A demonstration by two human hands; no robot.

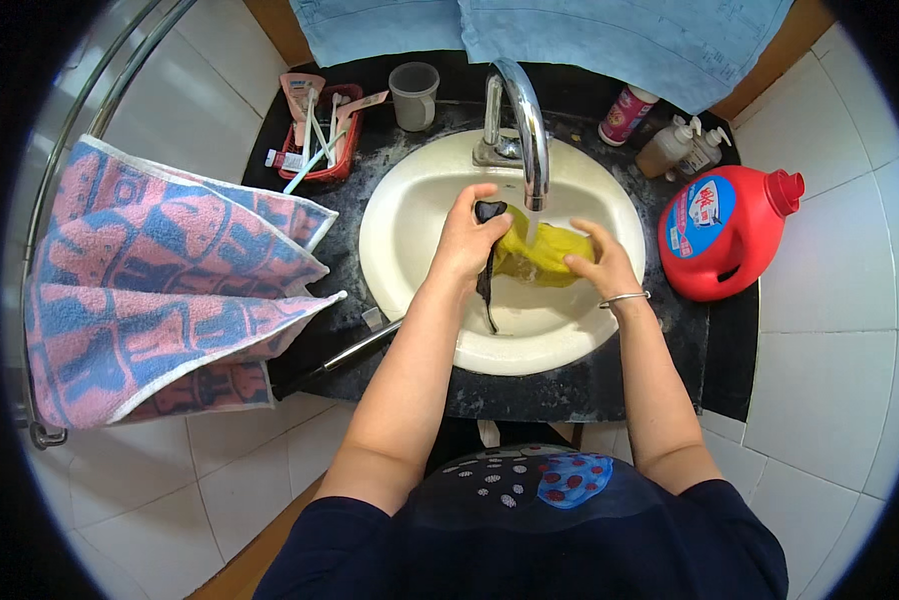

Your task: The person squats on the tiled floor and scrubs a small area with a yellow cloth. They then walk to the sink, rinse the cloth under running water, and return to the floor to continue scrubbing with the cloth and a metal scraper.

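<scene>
Water runs from the curved chrome faucet (537, 142) onto a wet yellow cloth item (547, 255) held above the basin. A black fabric part (487, 281) hangs from its left end, with a thin strip trailing down. My left hand (468, 236) grips the left end, thumb on top. On the right end my right hand (603, 259) pinches the yellow cloth between thumb and fingers; a silver bangle circles that wrist. Beneath both hands is the oval cream washbasin (412, 330). The cloth's underside is hidden.
A red detergent jug (727, 232) stands right of the basin, near pump bottles (667, 150) and a pink bottle (627, 116). Behind left are a plastic mug (414, 97) and a red basket (344, 169) with toothbrushes. A patterned towel (179, 292) hangs from a left rail.
</scene>
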